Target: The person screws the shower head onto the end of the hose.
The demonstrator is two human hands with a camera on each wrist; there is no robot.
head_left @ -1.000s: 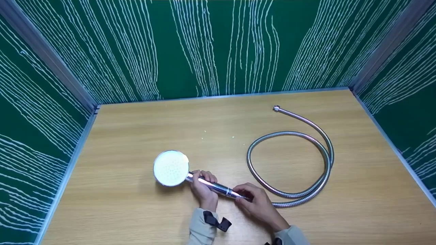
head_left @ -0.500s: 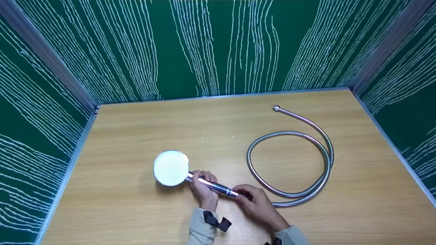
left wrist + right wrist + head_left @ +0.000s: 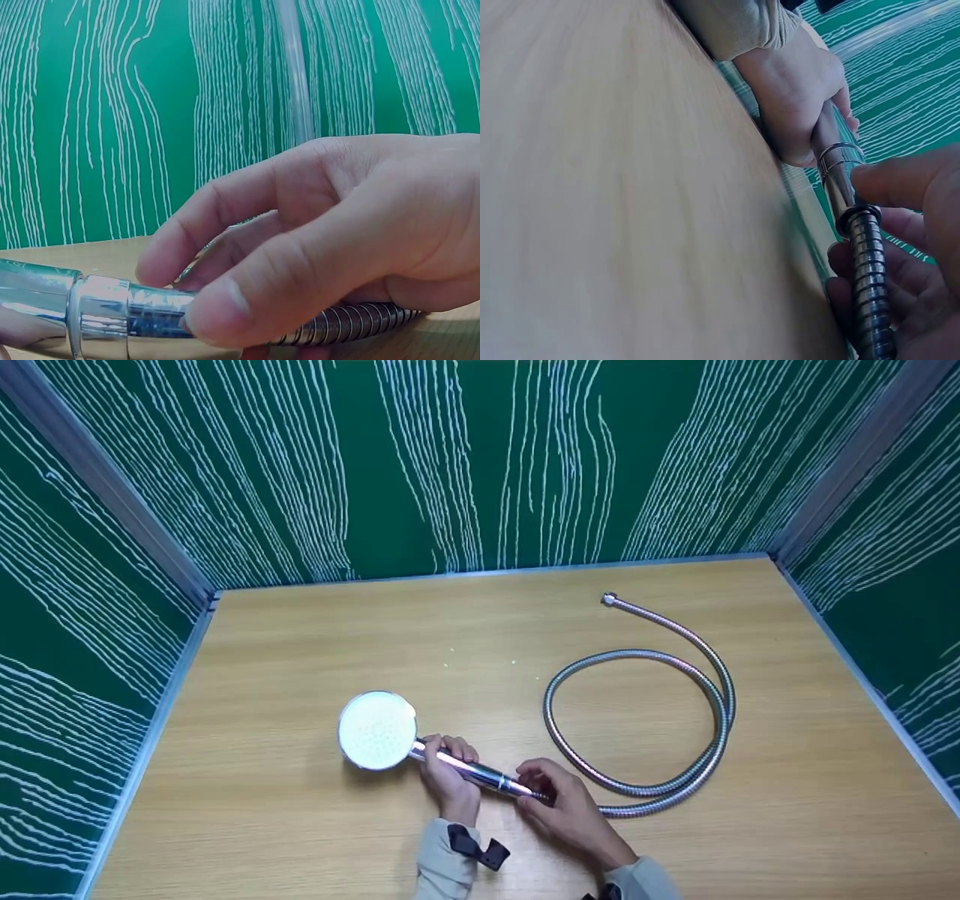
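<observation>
A chrome handheld shower head [image 3: 377, 730] with a round white face points upward on the left. My left hand [image 3: 452, 791] grips its handle [image 3: 480, 774]. At the handle's lower end is the tapered metal nut [image 3: 157, 309] of a shower hose [image 3: 637, 654]. My right hand [image 3: 570, 810] pinches this nut, thumb [image 3: 900, 184] on one side and fingers curled round the other. In the right wrist view, the ribbed hose [image 3: 870, 277] runs past those fingers. The nut meets the handle; how far it is threaded I cannot tell.
The hose lies in a loop on the wooden table [image 3: 262, 825], its free end [image 3: 609, 599] toward the back. Several tiny white crumbs are scattered mid-table. Green panels [image 3: 480, 465] with white wavy lines enclose the back and sides.
My right thumb rolled forward over the nut half a second ago and is now back lower, with the fingers a little raised. My left hand and the shower head stay still.
</observation>
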